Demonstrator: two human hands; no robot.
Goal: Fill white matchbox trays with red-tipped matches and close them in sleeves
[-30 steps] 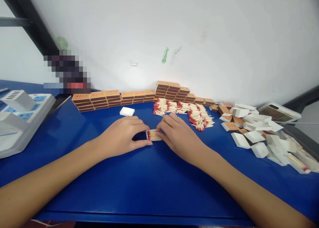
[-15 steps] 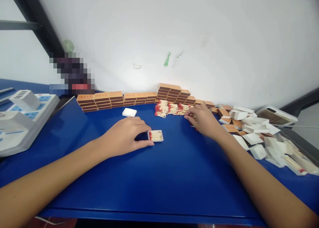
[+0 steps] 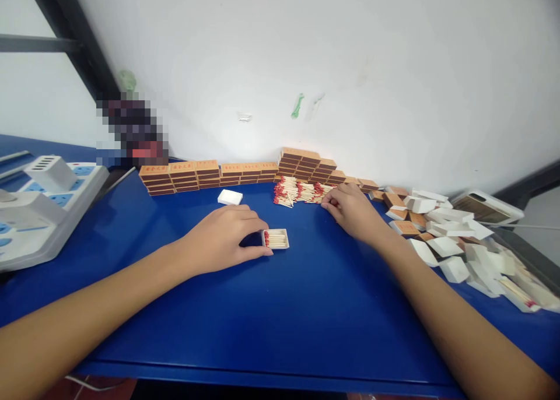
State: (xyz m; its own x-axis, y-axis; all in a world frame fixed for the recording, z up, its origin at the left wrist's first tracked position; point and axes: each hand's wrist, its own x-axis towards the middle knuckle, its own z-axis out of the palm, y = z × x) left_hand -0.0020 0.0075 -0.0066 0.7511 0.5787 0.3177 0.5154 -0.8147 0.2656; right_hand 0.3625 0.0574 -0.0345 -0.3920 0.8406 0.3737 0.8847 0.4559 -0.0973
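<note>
My left hand (image 3: 227, 237) grips a small white matchbox tray (image 3: 287, 240) at its left end, between thumb and fingers. A layer of red-tipped matches (image 3: 276, 238) lies inside the tray, heads to the left. My right hand (image 3: 350, 207) is at the right end of a loose pile of matches (image 3: 286, 191), fingertips drawn together. What those fingers hold, if anything, is hidden. Behind my left hand lies a white tray (image 3: 230, 197) on the blue table (image 3: 271, 318).
Orange-and-brown matchboxes (image 3: 184, 175) stand stacked along the wall. At right is a heap of white trays and orange sleeves (image 3: 446, 228), with a phone (image 3: 487, 206) behind it. A power strip (image 3: 87, 199) with plugged-in adapters sits at left.
My right hand has shifted slightly left along the match pile, and the red heads seen under it earlier no longer show. My left hand keeps its grip on the tray. The view has shifted slightly.
</note>
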